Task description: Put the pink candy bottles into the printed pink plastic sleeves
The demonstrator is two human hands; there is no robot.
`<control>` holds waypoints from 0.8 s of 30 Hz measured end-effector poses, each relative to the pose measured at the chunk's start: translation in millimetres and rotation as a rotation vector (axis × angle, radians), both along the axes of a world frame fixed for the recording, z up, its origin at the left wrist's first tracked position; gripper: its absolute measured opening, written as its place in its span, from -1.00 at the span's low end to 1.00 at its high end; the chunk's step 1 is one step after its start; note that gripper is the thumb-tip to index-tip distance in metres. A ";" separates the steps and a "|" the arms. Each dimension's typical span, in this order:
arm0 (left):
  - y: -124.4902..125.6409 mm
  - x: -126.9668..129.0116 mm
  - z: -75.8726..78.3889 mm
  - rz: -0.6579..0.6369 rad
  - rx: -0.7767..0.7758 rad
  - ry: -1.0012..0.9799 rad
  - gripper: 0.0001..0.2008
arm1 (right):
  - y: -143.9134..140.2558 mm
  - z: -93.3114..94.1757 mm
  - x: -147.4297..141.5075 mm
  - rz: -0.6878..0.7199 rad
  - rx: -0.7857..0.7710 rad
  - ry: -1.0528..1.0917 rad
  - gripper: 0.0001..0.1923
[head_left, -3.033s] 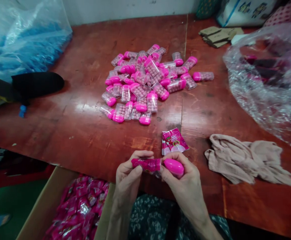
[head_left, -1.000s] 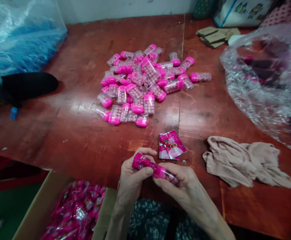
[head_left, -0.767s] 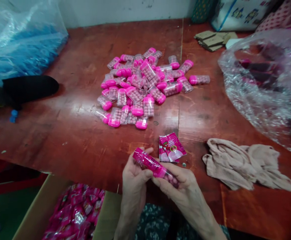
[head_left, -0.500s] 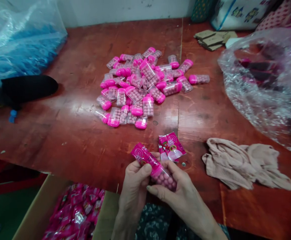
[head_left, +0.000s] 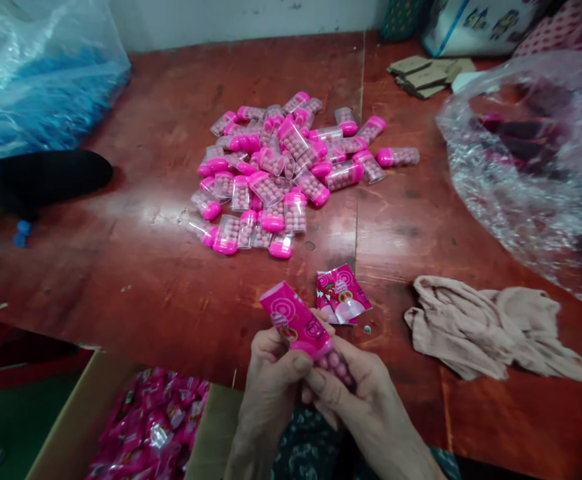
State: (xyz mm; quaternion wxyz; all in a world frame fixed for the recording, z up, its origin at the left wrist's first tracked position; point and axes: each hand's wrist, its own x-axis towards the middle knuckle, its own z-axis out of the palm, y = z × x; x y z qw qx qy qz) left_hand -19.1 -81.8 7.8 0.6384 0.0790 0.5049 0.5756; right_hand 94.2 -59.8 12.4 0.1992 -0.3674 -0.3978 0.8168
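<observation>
Since half a second ago, pink sleeve (head_left: 295, 319) tilted more upright over clear capsule (head_left: 338, 368) of pink balls (cap end hidden by fingers). Cardboard box (head_left: 75, 413), cut off at lower edge: wrapped pink packs. Left hand (head_left: 271, 377) pinches sleeve; right hand (head_left: 358, 393) closed round capsule, above near edge of bench (head_left: 121, 267). Plastic bag (head_left: 525, 160): contents unclear.

bare left hand (head_left: 271, 380) & right hand (head_left: 365, 407), no sleeves (dark floral-print garment below).

Both hands (head_left: 315, 393) around sleeved capsule (head_left: 307, 333)
</observation>
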 end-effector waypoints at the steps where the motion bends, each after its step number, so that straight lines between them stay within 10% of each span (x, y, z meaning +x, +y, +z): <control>1: 0.3 -0.2 0.4 0.003 0.007 -0.020 -0.67 | 1.2 0.5 -0.8 -0.016 -0.014 0.005 -0.79; 8: 7.9 2.2 2.6 0.116 -0.060 -0.065 -0.85 | -3.9 -2.8 -0.4 0.007 0.098 -0.160 -0.61; 13: 8.4 16.2 3.1 0.148 -0.112 -0.060 -0.89 | -29.5 -10.9 -4.1 -0.334 0.071 -0.380 -0.47; 24: 2.0 14.6 0.6 0.267 -0.131 -0.138 -0.71 | -3.2 -7.7 -13.7 -0.195 -0.201 0.095 -0.67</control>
